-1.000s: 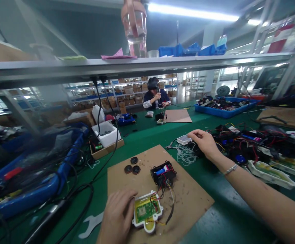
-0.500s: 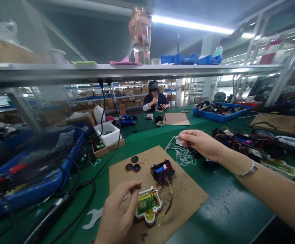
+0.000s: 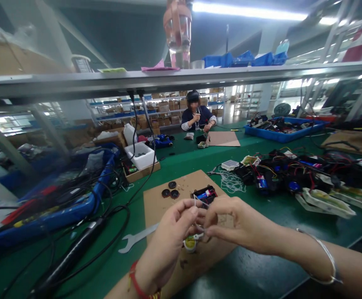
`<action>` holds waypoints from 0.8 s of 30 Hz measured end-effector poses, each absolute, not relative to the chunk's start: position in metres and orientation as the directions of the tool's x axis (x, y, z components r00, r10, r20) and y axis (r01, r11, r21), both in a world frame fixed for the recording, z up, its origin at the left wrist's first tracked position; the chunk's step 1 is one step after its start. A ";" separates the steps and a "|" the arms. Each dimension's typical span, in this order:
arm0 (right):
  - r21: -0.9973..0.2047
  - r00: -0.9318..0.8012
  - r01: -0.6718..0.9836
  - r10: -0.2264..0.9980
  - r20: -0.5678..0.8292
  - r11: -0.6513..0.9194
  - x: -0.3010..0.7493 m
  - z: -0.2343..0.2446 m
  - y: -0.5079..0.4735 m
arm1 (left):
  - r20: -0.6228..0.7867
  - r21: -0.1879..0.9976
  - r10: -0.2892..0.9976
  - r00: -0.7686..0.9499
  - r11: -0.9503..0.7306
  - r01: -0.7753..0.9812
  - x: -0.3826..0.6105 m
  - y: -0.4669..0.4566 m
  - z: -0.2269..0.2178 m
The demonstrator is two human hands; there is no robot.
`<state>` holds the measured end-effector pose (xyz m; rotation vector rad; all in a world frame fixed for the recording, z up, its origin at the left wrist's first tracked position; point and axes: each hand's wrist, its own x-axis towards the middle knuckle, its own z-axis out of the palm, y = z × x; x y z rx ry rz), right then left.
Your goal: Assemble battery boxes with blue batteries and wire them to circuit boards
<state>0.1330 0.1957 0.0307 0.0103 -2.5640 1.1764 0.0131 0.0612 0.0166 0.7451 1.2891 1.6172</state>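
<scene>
My left hand (image 3: 176,226) and my right hand (image 3: 241,224) meet over the brown board, fingers curled in close to each other. A thin white wire (image 3: 202,200) runs between them, pinched in the fingers of both. Beneath the hands lies a green circuit board in a white plastic housing, mostly covered; the housing's rounded end (image 3: 190,244) shows. Just behind them sits a black battery holder with a blue cell (image 3: 205,194), partly hidden by the fingers. Three small black round speakers (image 3: 170,191) lie further back on the cardboard (image 3: 158,214).
A wrench (image 3: 137,240) lies left of my left hand. Tangled white wires (image 3: 232,181) and a heap of wired assemblies (image 3: 280,172) lie to the right. A blue bin (image 3: 106,182) and black cables stand left. Across the bench sits another person (image 3: 196,118). A shelf (image 3: 230,71) spans overhead.
My right hand has come from the tangled white wires leftward and down to my left hand. My left hand has risen and moved right, closing on the thin wire. The view has shifted slightly.
</scene>
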 end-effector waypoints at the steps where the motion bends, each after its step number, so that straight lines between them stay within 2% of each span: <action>1: -0.720 -0.951 -0.164 0.085 0.297 0.674 0.136 0.025 0.194 | -0.081 0.961 0.916 -0.394 -0.034 -0.276 0.013 0.058 0.016; 3: -0.726 -0.937 -0.205 0.083 0.340 0.657 0.141 0.014 0.192 | -0.080 0.963 0.910 -0.406 -0.035 -0.267 0.014 0.053 0.016; 6: -0.817 -0.854 -0.209 0.307 0.420 0.538 0.142 -0.003 0.192 | -0.070 0.961 0.903 -0.425 -0.054 -0.272 0.017 0.048 0.019; 8: -0.885 -0.828 -0.217 0.402 0.390 0.411 0.138 -0.010 0.190 | -0.069 0.952 0.911 -0.406 -0.061 -0.300 0.019 0.046 0.021; 11: -0.978 -0.930 -0.193 0.303 0.208 0.078 0.129 -0.013 0.185 | -0.066 0.939 0.919 -0.388 -0.074 -0.337 0.020 0.042 0.024; 13: -0.982 -0.974 -0.111 0.214 0.076 -0.155 0.124 -0.013 0.182 | -0.056 0.938 0.920 -0.388 -0.084 -0.335 0.019 0.040 0.024; 15: -0.957 -0.984 -0.025 0.179 -0.028 -0.289 0.122 -0.013 0.182 | -0.058 0.940 0.920 -0.387 -0.080 -0.331 0.016 0.037 0.021; 18: -0.941 -0.976 0.048 0.186 -0.116 -0.335 0.121 -0.016 0.188 | -0.136 0.943 0.902 -0.411 -0.009 -0.333 0.008 0.032 0.010; 21: -0.945 -0.967 0.112 0.183 -0.174 -0.307 0.120 -0.018 0.194 | -0.235 0.946 0.856 -0.460 0.093 -0.310 0.000 0.029 -0.007; 24: -0.953 -0.956 0.174 0.187 -0.224 -0.248 0.117 -0.019 0.194 | -0.258 0.958 0.822 -0.507 0.147 -0.248 -0.006 0.028 -0.023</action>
